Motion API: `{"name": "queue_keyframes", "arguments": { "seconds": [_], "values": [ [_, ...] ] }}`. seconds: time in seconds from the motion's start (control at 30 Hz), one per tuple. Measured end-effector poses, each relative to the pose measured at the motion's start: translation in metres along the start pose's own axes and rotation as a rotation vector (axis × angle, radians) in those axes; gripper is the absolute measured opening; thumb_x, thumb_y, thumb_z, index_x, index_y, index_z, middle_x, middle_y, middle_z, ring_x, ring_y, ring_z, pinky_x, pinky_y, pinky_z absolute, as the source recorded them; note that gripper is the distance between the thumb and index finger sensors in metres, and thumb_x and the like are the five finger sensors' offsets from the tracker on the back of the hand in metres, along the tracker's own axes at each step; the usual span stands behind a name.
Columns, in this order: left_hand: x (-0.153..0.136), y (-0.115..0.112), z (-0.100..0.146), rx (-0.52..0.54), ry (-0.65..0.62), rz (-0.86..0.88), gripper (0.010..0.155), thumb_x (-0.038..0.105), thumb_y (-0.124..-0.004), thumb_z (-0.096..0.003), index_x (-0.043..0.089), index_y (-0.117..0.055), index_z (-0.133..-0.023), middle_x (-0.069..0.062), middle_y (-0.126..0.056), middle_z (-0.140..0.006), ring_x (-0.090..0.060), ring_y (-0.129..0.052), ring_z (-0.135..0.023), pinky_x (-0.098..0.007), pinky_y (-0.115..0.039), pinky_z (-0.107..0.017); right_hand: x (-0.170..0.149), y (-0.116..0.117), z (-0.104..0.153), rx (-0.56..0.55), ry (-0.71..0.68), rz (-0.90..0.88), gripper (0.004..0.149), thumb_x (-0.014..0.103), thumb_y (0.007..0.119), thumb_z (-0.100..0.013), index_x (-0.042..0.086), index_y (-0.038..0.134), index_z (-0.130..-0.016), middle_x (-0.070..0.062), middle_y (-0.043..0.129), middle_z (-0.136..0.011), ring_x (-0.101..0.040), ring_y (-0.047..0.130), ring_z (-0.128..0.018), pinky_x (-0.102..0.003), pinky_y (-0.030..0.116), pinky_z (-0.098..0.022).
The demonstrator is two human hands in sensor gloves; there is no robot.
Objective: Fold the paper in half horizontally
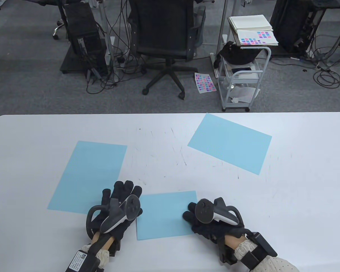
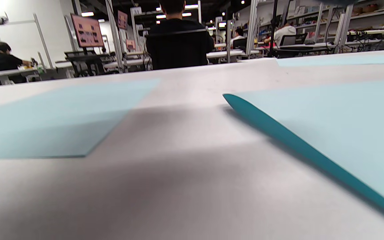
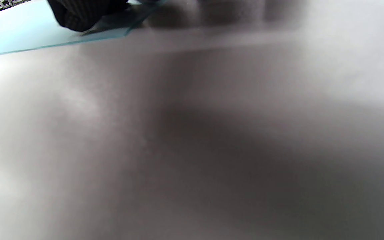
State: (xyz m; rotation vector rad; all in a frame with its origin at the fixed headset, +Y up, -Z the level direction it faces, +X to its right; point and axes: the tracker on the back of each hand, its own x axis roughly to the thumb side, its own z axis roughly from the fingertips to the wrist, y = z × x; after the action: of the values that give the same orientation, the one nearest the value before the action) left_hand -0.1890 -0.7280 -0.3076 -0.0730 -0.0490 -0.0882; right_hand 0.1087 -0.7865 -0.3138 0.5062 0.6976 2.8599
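Note:
A folded light blue paper (image 1: 164, 215) lies on the white table (image 1: 300, 198) near the front edge, between my hands. My left hand (image 1: 121, 201) lies flat beside its left edge with the fingers spread, holding nothing. In the left wrist view the paper (image 2: 345, 133) shows a slightly raised left edge. My right hand (image 1: 191, 215) rests its fingertips on the paper's right edge. In the right wrist view a gloved fingertip (image 3: 78, 16) presses on the paper (image 3: 12, 33) near its corner.
An unfolded light blue sheet (image 1: 87, 175) lies to the left, just behind my left hand; it also shows in the left wrist view (image 2: 45, 126). Another sheet (image 1: 229, 141) lies tilted at the back right. An office chair (image 1: 164, 36) and a cart (image 1: 240, 73) stand beyond the table.

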Motion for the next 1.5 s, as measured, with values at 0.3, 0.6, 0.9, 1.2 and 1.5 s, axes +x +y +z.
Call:
{"name": "queue_keyframes", "arguments": {
  "seconds": [0.3, 0.6, 0.9, 1.2, 1.5],
  "values": [
    [-0.005, 0.007, 0.003, 0.057, -0.008, 0.007, 0.077, 0.064, -0.064, -0.0343, 0.057, -0.03, -0.104, 0.018, -0.022, -0.121, -0.019, -0.022, -0.118, -0.055, -0.031, -0.089, 0.017, -0.022, -0.005, 0.003, 0.008, -0.009, 0.059, 0.046, 0.068, -0.047, 0.044, 0.05, -0.103, 0.013, 0.031, -0.118, -0.03, 0.016, -0.109, -0.066, 0.012, -0.075],
    [-0.016, 0.013, 0.005, 0.078, -0.001, 0.051, 0.077, 0.064, -0.064, -0.0343, 0.056, -0.032, -0.104, 0.017, -0.023, -0.121, -0.019, -0.023, -0.118, -0.056, -0.031, -0.089, 0.061, -0.061, -0.042, -0.103, 0.033, -0.004, 0.068, 0.032, 0.075, -0.048, 0.039, 0.038, -0.105, 0.009, 0.029, -0.118, -0.027, 0.018, -0.109, -0.065, 0.017, -0.075],
    [-0.022, 0.014, 0.006, 0.08, -0.001, 0.061, 0.079, 0.064, -0.064, -0.0341, 0.054, -0.03, -0.104, 0.017, -0.024, -0.121, -0.019, -0.024, -0.118, -0.056, -0.032, -0.089, 0.081, -0.052, -0.078, -0.102, 0.119, 0.058, 0.073, 0.028, 0.079, -0.047, 0.029, 0.037, -0.106, -0.001, 0.046, -0.116, -0.031, 0.04, -0.108, -0.065, 0.031, -0.076],
    [-0.023, 0.015, 0.006, 0.073, 0.003, 0.061, 0.079, 0.064, -0.064, -0.0342, 0.054, -0.03, -0.105, 0.017, -0.025, -0.121, -0.02, -0.024, -0.118, -0.056, -0.033, -0.089, 0.089, -0.041, -0.087, -0.106, 0.123, 0.156, 0.069, 0.026, 0.081, -0.046, 0.029, 0.045, -0.104, -0.001, 0.052, -0.114, -0.03, 0.046, -0.107, -0.064, 0.034, -0.076],
    [-0.025, 0.015, 0.006, 0.062, 0.007, 0.053, 0.079, 0.064, -0.064, -0.0341, 0.054, -0.03, -0.105, 0.017, -0.026, -0.121, -0.02, -0.025, -0.118, -0.055, -0.034, -0.089, 0.094, -0.042, -0.086, -0.131, 0.117, 0.181, 0.064, 0.024, 0.082, -0.045, 0.028, 0.055, -0.102, -0.002, 0.06, -0.107, -0.031, 0.056, -0.103, -0.062, 0.039, -0.076]
  ]
}}
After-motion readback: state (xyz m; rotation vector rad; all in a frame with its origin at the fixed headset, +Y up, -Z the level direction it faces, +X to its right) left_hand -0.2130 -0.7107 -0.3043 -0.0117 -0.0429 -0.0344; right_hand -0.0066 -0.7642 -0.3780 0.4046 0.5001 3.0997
